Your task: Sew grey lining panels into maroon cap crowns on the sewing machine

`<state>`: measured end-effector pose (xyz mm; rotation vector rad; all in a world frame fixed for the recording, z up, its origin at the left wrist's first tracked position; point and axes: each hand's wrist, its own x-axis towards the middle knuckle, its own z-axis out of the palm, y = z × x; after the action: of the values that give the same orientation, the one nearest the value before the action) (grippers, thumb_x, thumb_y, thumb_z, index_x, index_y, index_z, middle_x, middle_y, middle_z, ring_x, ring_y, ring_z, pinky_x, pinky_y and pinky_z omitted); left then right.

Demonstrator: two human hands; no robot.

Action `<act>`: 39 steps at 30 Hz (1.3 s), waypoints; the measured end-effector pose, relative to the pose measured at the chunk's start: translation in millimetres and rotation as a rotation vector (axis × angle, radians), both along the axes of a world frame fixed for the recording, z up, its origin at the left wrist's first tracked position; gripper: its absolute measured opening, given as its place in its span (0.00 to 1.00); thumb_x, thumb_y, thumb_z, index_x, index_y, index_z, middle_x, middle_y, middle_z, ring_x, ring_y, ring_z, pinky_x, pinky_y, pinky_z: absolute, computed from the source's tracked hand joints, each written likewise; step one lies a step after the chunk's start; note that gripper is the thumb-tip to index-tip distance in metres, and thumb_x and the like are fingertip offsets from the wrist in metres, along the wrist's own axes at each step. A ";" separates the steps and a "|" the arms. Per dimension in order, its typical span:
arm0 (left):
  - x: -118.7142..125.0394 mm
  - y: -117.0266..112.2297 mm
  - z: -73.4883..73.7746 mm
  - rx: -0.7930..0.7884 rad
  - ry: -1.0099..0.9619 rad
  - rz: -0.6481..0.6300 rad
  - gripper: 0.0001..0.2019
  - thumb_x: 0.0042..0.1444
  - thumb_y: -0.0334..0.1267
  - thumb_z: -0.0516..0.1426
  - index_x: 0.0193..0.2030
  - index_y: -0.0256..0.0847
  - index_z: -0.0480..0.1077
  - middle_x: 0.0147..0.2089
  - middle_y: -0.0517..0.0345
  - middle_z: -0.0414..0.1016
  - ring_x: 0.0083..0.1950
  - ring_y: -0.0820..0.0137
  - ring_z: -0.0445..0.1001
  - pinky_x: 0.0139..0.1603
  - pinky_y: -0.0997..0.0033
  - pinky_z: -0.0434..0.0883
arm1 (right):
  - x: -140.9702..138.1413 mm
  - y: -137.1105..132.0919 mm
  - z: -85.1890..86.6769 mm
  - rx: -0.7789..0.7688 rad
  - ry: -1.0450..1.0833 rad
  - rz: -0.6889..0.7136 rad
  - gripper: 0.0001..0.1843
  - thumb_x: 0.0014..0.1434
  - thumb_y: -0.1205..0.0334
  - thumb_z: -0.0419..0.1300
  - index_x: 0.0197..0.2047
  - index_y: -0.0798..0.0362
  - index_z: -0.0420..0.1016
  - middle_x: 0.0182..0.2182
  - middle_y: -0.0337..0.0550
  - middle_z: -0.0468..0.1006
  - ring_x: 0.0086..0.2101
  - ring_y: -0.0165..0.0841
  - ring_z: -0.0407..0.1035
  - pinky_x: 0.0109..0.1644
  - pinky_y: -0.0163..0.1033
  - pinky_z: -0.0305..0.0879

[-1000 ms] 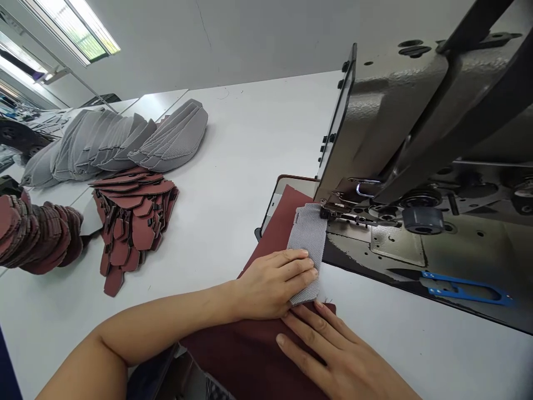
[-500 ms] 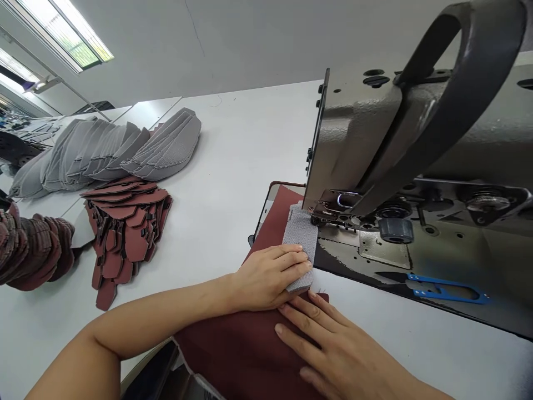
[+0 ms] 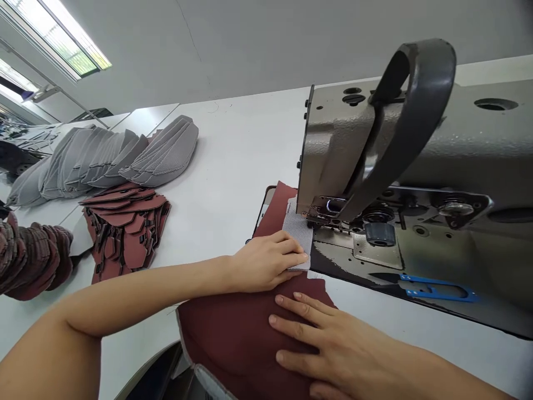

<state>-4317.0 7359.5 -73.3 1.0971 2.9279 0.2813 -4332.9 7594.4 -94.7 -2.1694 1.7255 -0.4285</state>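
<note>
A grey woven fabric piece (image 3: 300, 230) lies on maroon fabric (image 3: 233, 339), its far end beside the presser foot of a sewing machine (image 3: 333, 144). My left hand (image 3: 270, 258) rests over the grey piece, with its fingers bent and close together at the near edge. Just below it, my right hand (image 3: 328, 341) lies spread and flat on the maroon fabric, fingers apart. That fabric runs from under my left forearm down past the table's front edge. The needle area is partly hidden by the machine head.
Blue-handled thread snips (image 3: 439, 288) lie on the machine bed at right. On the white table (image 3: 225, 194) at left sit overlapping grey padded pieces (image 3: 158, 153), maroon cut pieces (image 3: 133, 228) and a stack of maroon pieces (image 3: 35, 255). A wall stands behind.
My right hand has slid slightly nearer and away from the left, showing more maroon fabric between them. My left hand's fingers are more bent. The view has shifted a little.
</note>
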 end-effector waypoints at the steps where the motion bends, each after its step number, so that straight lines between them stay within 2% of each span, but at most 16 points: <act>1: -2.4 0.6 1.9 -0.027 0.000 -0.006 0.14 0.69 0.40 0.53 0.56 0.38 0.71 0.54 0.52 0.76 0.53 0.64 0.70 0.54 0.65 0.74 | -3.0 -0.2 2.3 0.012 -0.028 0.006 0.27 0.71 0.51 0.53 0.70 0.42 0.59 0.72 0.39 0.50 0.70 0.46 0.43 0.72 0.58 0.53; 7: -14.8 4.5 7.6 -0.144 0.044 -0.018 0.12 0.69 0.40 0.53 0.51 0.39 0.73 0.49 0.54 0.77 0.47 0.65 0.71 0.49 0.66 0.72 | -9.3 -3.3 1.1 0.031 -0.075 -0.044 0.25 0.71 0.52 0.53 0.70 0.41 0.62 0.72 0.38 0.52 0.71 0.48 0.40 0.72 0.61 0.51; 10: -19.4 5.0 9.9 -0.185 0.068 -0.044 0.10 0.68 0.38 0.54 0.50 0.38 0.73 0.48 0.54 0.77 0.47 0.65 0.71 0.49 0.66 0.72 | -11.3 -4.3 -0.9 0.030 -0.074 -0.064 0.25 0.71 0.53 0.54 0.69 0.41 0.63 0.72 0.39 0.53 0.70 0.49 0.43 0.71 0.61 0.52; 14: -26.6 5.0 13.4 -0.248 0.049 -0.058 0.11 0.69 0.37 0.53 0.52 0.38 0.73 0.50 0.52 0.77 0.49 0.64 0.71 0.50 0.66 0.72 | -16.3 -6.2 -2.1 0.001 -0.085 -0.093 0.25 0.69 0.54 0.56 0.68 0.42 0.65 0.71 0.40 0.55 0.70 0.49 0.45 0.71 0.60 0.52; 21: -39.1 6.3 23.7 -0.301 -0.054 -0.035 0.15 0.70 0.36 0.50 0.58 0.38 0.70 0.57 0.51 0.74 0.56 0.61 0.71 0.49 0.66 0.74 | -23.3 -9.7 -2.2 0.038 -0.053 -0.110 0.25 0.70 0.56 0.54 0.68 0.44 0.65 0.71 0.45 0.53 0.70 0.55 0.43 0.69 0.67 0.51; 23: -42.2 8.4 30.3 -0.302 -0.097 -0.029 0.14 0.70 0.36 0.49 0.56 0.39 0.72 0.57 0.51 0.74 0.56 0.61 0.72 0.49 0.65 0.74 | -25.8 -10.7 2.6 0.056 -0.057 -0.082 0.26 0.70 0.54 0.54 0.69 0.47 0.64 0.71 0.49 0.53 0.70 0.56 0.41 0.70 0.67 0.50; 26: -46.3 10.1 39.5 -0.252 -0.194 -0.020 0.13 0.69 0.35 0.50 0.50 0.42 0.76 0.54 0.54 0.76 0.53 0.64 0.74 0.51 0.67 0.73 | -30.2 -12.9 8.1 0.075 -0.133 0.056 0.29 0.69 0.50 0.56 0.70 0.49 0.62 0.70 0.52 0.56 0.70 0.54 0.41 0.71 0.65 0.48; 30: -46.7 6.5 41.2 -0.139 -0.265 0.009 0.12 0.67 0.31 0.53 0.49 0.43 0.78 0.49 0.58 0.79 0.51 0.68 0.76 0.52 0.70 0.71 | -33.9 -15.8 3.4 0.007 -0.147 0.184 0.31 0.66 0.49 0.60 0.69 0.48 0.64 0.70 0.51 0.55 0.71 0.54 0.37 0.72 0.70 0.38; 33: -42.8 3.7 36.0 -0.140 -0.223 -0.003 0.12 0.67 0.31 0.53 0.48 0.44 0.77 0.48 0.58 0.79 0.50 0.68 0.76 0.49 0.71 0.71 | -34.5 -15.9 -1.2 0.002 -0.114 0.191 0.28 0.68 0.52 0.59 0.68 0.47 0.64 0.71 0.47 0.52 0.71 0.53 0.35 0.71 0.73 0.33; 36: -41.3 4.9 32.2 -0.228 -0.146 -0.055 0.11 0.67 0.30 0.53 0.44 0.43 0.77 0.46 0.59 0.79 0.47 0.68 0.76 0.41 0.70 0.70 | -33.5 -15.3 -0.4 0.013 -0.102 0.157 0.25 0.70 0.54 0.56 0.68 0.46 0.64 0.72 0.44 0.52 0.71 0.51 0.36 0.71 0.73 0.34; 39: -45.9 8.3 32.2 -0.309 -0.095 -0.116 0.10 0.65 0.28 0.54 0.40 0.42 0.77 0.42 0.59 0.79 0.42 0.68 0.76 0.35 0.69 0.68 | -31.1 -16.2 0.9 -0.005 -0.096 0.117 0.25 0.69 0.52 0.57 0.67 0.44 0.66 0.71 0.44 0.54 0.71 0.51 0.39 0.71 0.72 0.37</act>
<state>-4363.0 7367.8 -41.1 1.1606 2.6912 -0.1147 -4364.0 7578.2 -93.9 -2.2019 1.5396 -0.4984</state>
